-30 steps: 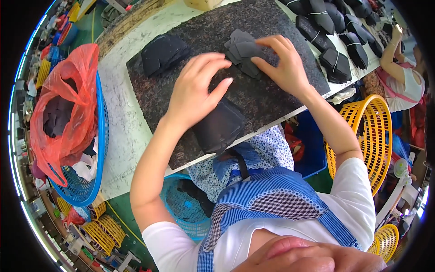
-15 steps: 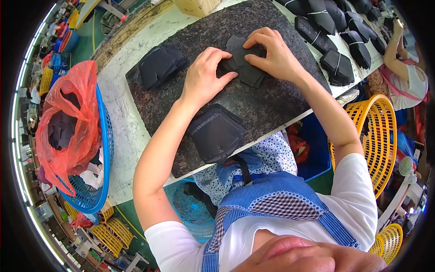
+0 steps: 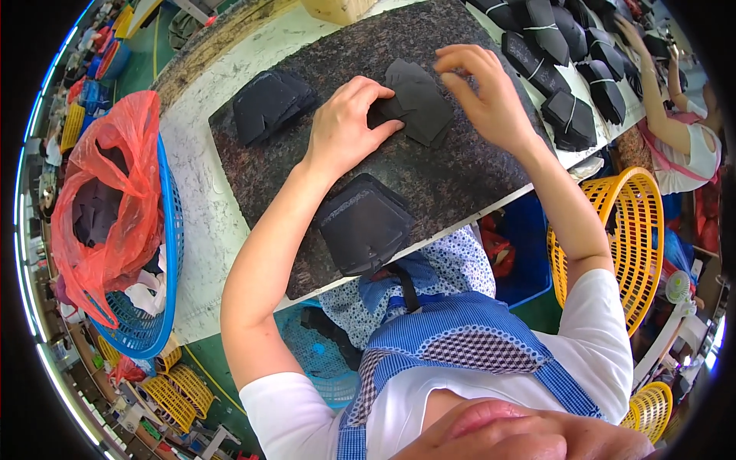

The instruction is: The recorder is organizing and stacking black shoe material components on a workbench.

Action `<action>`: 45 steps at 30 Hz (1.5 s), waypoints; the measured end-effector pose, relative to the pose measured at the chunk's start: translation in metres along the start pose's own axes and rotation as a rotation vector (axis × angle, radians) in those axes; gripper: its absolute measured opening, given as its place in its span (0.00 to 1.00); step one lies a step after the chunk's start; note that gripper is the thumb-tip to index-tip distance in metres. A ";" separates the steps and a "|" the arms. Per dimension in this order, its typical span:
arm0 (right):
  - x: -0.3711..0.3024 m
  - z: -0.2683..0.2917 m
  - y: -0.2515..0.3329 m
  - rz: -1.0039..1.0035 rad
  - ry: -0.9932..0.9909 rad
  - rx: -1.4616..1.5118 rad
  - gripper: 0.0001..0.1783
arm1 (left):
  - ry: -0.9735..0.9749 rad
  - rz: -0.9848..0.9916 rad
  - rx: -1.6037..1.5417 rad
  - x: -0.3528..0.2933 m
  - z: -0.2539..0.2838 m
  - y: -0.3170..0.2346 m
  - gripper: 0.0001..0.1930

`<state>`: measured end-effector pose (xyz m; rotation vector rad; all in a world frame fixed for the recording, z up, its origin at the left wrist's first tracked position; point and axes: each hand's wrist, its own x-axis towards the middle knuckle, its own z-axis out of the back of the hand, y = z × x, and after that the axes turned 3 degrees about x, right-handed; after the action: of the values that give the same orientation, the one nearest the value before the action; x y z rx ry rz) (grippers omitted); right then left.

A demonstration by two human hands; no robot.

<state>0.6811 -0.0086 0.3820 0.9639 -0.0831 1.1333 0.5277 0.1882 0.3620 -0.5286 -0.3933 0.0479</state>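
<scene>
A small pile of thin black cut pieces [image 3: 423, 111], fabric or sheet material, lies fanned out on the dark speckled slab [image 3: 468, 172]. My left hand [image 3: 349, 126] grips its left edge, thumb below and fingers above. Just right of the pile, my right hand [image 3: 487, 96] hovers with curved fingers apart from the thumb and nothing visible between them. A thicker stack of black pieces [image 3: 366, 226] sits at the slab's near edge. Another black stack [image 3: 272, 107] rests at the slab's left, beyond my left forearm.
Tied black bundles [image 3: 569, 119] crowd the table at the right, where another person [image 3: 682, 142] works. A blue basket [image 3: 175, 222] with a red plastic bag [image 3: 115, 207] stands left. A yellow basket [image 3: 652, 245] is at my right; a wooden block [image 3: 337, 9] lies at the far edge.
My right hand has let go of the pile and moved right, its fingers opening. The left hand stays at the pile's left edge. The pile's upper pieces now lie uncovered.
</scene>
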 end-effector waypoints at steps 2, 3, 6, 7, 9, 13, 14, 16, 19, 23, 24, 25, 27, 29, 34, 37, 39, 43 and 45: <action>0.000 -0.015 -0.012 0.044 0.024 -0.094 0.07 | -0.006 -0.001 -0.002 -0.002 -0.002 0.000 0.21; 0.001 -0.020 -0.015 0.089 0.052 -0.185 0.07 | -0.013 0.003 -0.004 -0.002 -0.003 0.000 0.21; 0.002 -0.024 -0.017 0.032 0.056 -0.130 0.06 | -0.017 0.014 -0.004 -0.002 -0.005 -0.004 0.20; 0.002 -0.024 -0.018 0.018 0.069 -0.106 0.06 | -0.020 0.018 -0.002 -0.001 -0.005 -0.004 0.20; 0.000 -0.023 -0.015 0.083 0.058 -0.077 0.05 | -0.024 -0.001 -0.015 0.002 -0.005 -0.001 0.20; -0.017 -0.003 0.002 0.162 0.030 0.012 0.04 | 0.004 0.025 -0.005 0.001 -0.002 -0.003 0.20; -0.027 0.006 0.011 -0.094 0.032 0.286 0.04 | 0.009 0.020 -0.004 0.001 -0.001 -0.003 0.19; -0.037 0.029 0.012 -0.231 -0.059 0.536 0.06 | 0.009 0.018 -0.003 0.000 0.000 -0.002 0.19; -0.038 0.057 0.041 -0.334 -0.207 0.505 0.06 | 0.040 -0.009 0.048 -0.006 0.007 -0.004 0.24; -0.045 0.050 0.078 -0.020 0.197 0.128 0.07 | -0.003 0.131 -0.564 -0.037 0.048 -0.067 0.34; -0.048 0.037 0.086 0.084 0.296 0.229 0.11 | 0.177 0.306 -0.753 -0.053 0.058 -0.090 0.34; -0.052 0.028 0.095 0.196 0.395 0.334 0.15 | 0.324 0.408 -0.688 -0.069 0.065 -0.108 0.26; -0.059 0.030 0.125 -0.255 0.634 0.562 0.19 | 0.282 0.285 -0.470 -0.110 0.069 -0.125 0.12; -0.080 0.025 0.125 -0.419 0.720 0.743 0.18 | 0.259 0.613 -0.687 -0.152 0.071 -0.132 0.09; -0.079 0.012 0.122 -0.670 0.914 0.922 0.11 | 0.145 0.806 -0.923 -0.185 0.077 -0.127 0.11; -0.043 -0.006 0.128 -0.647 0.700 0.726 0.13 | 0.060 0.875 -0.843 -0.154 0.087 -0.102 0.17; -0.037 -0.020 0.122 -0.629 0.686 0.568 0.13 | 0.063 0.881 -0.785 -0.146 0.085 -0.090 0.17; -0.039 -0.028 0.114 -0.666 0.726 0.552 0.12 | 0.182 0.936 -0.771 -0.149 0.073 -0.077 0.16; -0.038 -0.029 0.116 -0.698 0.734 0.534 0.12 | 0.196 0.948 -0.809 -0.150 0.074 -0.075 0.17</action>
<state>0.5602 -0.0063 0.4150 0.8674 1.1147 0.7878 0.3573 0.1375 0.4053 -1.4746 0.0830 0.7689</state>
